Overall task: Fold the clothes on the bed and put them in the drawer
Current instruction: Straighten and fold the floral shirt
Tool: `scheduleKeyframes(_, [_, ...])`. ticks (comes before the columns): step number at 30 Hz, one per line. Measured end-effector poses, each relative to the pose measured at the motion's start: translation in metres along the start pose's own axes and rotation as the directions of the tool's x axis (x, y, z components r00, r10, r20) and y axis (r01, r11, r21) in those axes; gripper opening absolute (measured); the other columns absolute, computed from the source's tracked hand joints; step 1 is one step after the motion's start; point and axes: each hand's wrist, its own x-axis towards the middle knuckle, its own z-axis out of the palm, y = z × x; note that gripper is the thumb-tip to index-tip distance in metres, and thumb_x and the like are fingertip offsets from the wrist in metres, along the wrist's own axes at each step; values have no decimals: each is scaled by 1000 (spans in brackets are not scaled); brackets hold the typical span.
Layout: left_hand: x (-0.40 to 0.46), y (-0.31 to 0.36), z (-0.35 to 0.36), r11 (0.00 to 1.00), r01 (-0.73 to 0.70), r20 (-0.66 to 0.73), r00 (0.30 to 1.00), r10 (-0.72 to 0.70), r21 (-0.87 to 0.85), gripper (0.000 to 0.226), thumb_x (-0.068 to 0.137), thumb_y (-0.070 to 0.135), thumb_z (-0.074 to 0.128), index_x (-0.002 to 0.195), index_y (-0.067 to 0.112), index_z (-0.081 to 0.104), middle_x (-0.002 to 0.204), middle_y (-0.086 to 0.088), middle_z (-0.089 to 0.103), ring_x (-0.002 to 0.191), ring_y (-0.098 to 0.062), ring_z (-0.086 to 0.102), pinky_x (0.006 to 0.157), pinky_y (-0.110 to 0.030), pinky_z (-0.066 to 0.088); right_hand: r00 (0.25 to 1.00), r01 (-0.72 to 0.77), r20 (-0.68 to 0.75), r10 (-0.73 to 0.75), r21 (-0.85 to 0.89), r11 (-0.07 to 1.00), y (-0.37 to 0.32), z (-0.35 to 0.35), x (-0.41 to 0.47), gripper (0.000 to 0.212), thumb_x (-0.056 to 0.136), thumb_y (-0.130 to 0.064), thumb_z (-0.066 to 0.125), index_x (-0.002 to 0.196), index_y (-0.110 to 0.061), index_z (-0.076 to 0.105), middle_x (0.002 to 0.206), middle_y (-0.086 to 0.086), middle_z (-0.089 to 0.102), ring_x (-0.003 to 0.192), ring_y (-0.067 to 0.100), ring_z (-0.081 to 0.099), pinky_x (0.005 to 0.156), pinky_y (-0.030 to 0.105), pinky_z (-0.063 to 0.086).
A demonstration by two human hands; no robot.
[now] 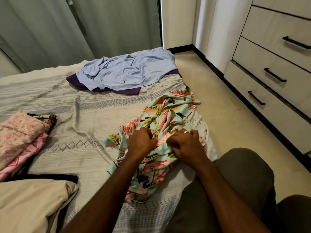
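Observation:
A crumpled floral garment [166,111] in mint, pink and green lies near the right edge of the bed [94,118]. My left hand [140,142] and my right hand [186,147] both grip bunched folds of it close together near its middle. A light blue shirt [127,71] lies spread at the far end of the bed on top of a purple garment [127,91]. A pink patterned pile of clothes [20,137] sits at the bed's left side. A chest of drawers [276,64] with black handles stands to the right, its lowest drawer [269,105] pulled out a little.
A beige pillow [33,204] lies at the near left. A grey-green curtain [75,27] hangs behind the bed. Tiled floor [223,115] runs between the bed and the drawers. My knee in olive trousers [235,182] is at the bed's near right edge.

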Motion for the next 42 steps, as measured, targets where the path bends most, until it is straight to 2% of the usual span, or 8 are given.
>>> scheduleKeyframes(9, [-3,16,-11,835,-80,-21,996,82,-545,8,90,9,73,98,9,75,73,5,65,61,-7,60,63,-32,55,962,-54,254,96,-167,984,-5,8,11,23,94,-30,61,115,-35,70,118,-10,61,117,19,50,99,46,28])
scheduleKeyframes(12, [-3,24,-6,834,-107,14,991,136,-542,10,93,9,70,101,8,74,75,6,65,57,4,55,57,-18,44,990,-54,125,71,-138,989,-1,8,10,21,94,-25,58,112,-29,68,116,-3,61,114,23,53,97,43,30])
scheduleKeyframes(15, [-4,29,-1,817,-145,-16,986,164,-558,6,93,9,69,92,14,73,70,6,65,56,-6,58,57,-26,47,991,1,-131,9,74,997,9,0,6,20,90,-22,60,107,-24,69,115,-2,65,110,21,57,86,31,25])
scheduleKeyframes(20, [-5,38,-2,794,-171,-66,984,164,-584,4,91,14,73,87,14,74,66,0,66,52,-10,59,48,-29,48,968,180,-223,-118,283,942,5,-10,-4,25,85,-9,69,109,-16,71,100,4,69,91,18,61,80,29,39])
scheduleKeyframes(24, [-8,40,-4,770,-110,53,982,183,-628,9,95,16,68,90,9,73,56,11,59,42,2,47,48,-19,34,937,166,-347,-30,369,914,3,-15,-6,17,91,-11,61,103,-6,72,95,8,71,88,14,62,81,20,48])
scheduleKeyframes(34, [-17,41,-6,762,-123,112,962,249,-636,17,101,6,57,100,-7,68,48,20,54,40,6,46,45,-6,32,951,135,-308,-8,396,908,6,-14,-7,21,93,-18,58,99,-5,73,91,8,71,84,17,65,77,29,53])
scheduleKeyframes(39, [-18,36,2,809,-253,-14,957,291,-531,6,93,10,70,98,8,73,73,5,65,59,0,54,57,-17,43,951,113,-308,15,394,912,8,-10,-6,12,90,-9,66,100,-7,72,93,6,72,86,15,66,78,32,55])
scheduleKeyframes(42, [-24,36,4,831,-325,-94,943,318,-451,14,90,5,71,102,12,75,85,12,69,75,7,61,67,-8,45,966,90,-256,31,449,889,9,-8,-6,31,91,-10,70,122,-10,69,110,5,73,98,11,67,86,24,57])
